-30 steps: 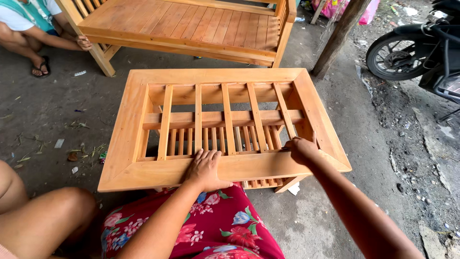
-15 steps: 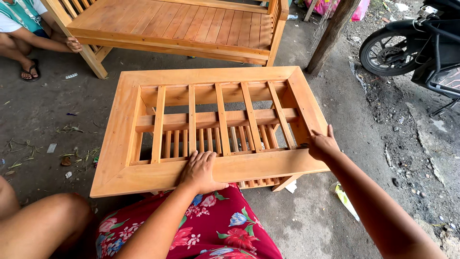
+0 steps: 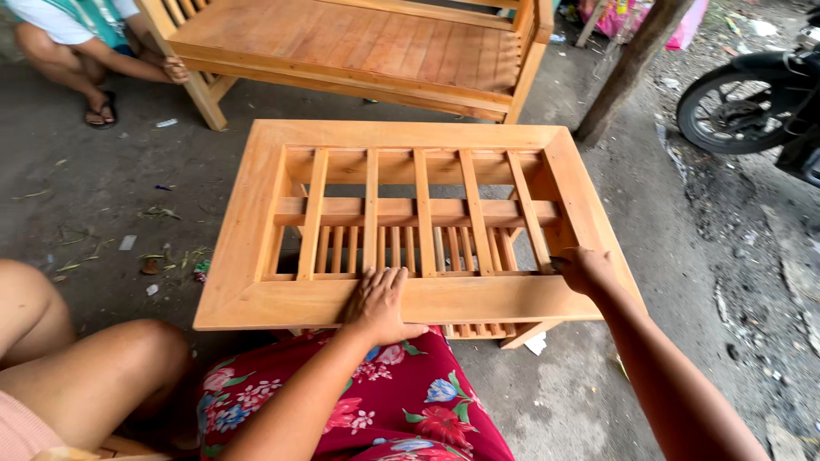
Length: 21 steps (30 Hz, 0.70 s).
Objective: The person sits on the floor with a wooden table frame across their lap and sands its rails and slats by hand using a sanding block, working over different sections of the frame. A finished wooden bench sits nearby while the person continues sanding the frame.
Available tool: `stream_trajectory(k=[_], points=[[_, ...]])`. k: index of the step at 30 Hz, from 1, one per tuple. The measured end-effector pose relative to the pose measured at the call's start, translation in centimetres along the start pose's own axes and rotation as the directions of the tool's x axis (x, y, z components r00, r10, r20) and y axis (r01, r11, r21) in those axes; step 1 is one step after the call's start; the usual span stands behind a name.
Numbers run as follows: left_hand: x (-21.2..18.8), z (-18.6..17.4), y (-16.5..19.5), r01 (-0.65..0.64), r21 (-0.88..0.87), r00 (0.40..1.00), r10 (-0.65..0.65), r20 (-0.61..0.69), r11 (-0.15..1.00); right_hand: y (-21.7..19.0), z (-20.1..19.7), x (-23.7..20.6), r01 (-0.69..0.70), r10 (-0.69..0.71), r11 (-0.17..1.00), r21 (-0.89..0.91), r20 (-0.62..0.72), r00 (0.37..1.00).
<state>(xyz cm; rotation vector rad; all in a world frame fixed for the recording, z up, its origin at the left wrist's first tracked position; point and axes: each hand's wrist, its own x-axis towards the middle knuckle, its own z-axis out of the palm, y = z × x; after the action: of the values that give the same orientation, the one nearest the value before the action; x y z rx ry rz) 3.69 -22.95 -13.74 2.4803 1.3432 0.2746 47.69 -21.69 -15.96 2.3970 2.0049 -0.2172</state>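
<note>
A low wooden table with a slatted top and a lower slatted shelf stands on the ground in front of me. My left hand lies flat, fingers spread, on the near rail of its frame. My right hand is curled at the inner right corner of the frame, fingers closed against the wood; whether it holds something small is hidden. My lap in a red flowered cloth is just below the table's near edge.
A wooden bench stands behind the table, with another person crouching at its left leg. A second person's bare legs are at my left. A wooden post and a motorbike wheel stand at the right.
My right hand has slid along the right side of the frame toward the near corner. The left hand has stayed on the near rail. The view has shifted slightly.
</note>
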Motion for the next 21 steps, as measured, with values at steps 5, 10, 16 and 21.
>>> stream_trajectory(k=[5,10,16,21], points=[[-0.2,2.6,-1.9,-0.029,-0.205,0.992,0.003,-0.125,0.978,-7.3,-1.1,-0.9,0.617,-0.454,0.708,0.342,-0.449,0.770],[3.0,3.3,-4.6,0.101,-0.959,0.982,-0.184,0.052,0.265,-21.3,0.6,-2.8,0.750,-0.537,0.468,0.468,-0.523,0.662],[2.4,-1.0,-10.3,0.172,-0.980,0.866,-0.490,0.103,0.099,-30.5,0.8,-1.6,0.404,-0.505,0.120,0.907,-0.294,0.812],[0.7,-5.0,-14.0,0.177,-0.876,0.906,-0.423,-0.034,0.448,-35.8,0.6,1.5,-0.065,-0.502,0.162,0.985,0.139,0.854]])
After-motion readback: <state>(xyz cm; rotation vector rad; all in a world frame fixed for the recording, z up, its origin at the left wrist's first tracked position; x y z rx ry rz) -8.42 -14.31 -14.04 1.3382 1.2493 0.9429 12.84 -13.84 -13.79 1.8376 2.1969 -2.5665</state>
